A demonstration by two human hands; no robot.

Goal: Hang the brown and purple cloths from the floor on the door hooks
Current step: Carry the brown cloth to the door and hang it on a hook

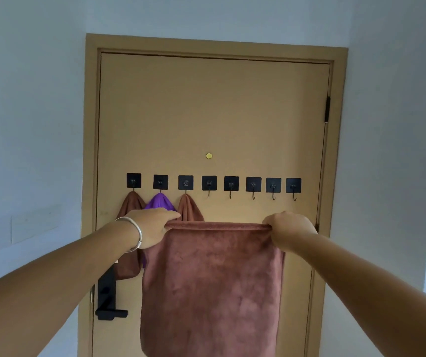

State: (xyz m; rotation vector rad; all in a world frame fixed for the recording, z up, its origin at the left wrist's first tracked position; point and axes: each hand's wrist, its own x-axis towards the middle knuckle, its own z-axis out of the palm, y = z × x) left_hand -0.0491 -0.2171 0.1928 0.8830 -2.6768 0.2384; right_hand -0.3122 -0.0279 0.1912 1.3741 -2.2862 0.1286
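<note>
A brown cloth [211, 284] hangs spread flat in front of the door, held by its top edge. My left hand [152, 228] grips its left corner and my right hand [288, 226] grips its right corner, just below the hook row. Several black square hooks run across the door. The first hook [133, 180] carries a brown cloth [129, 204], the second hook [160, 182] a purple cloth [159, 202], the third hook [185, 182] another brown cloth [190, 210]. The fourth hook [209, 183] and those to its right are bare.
The tan door [214, 112] is closed, with a brass peephole [208, 156] above the hooks and a black handle lock [107, 297] at the lower left. Pale walls flank the frame. A hinge [327, 109] sits on the right edge.
</note>
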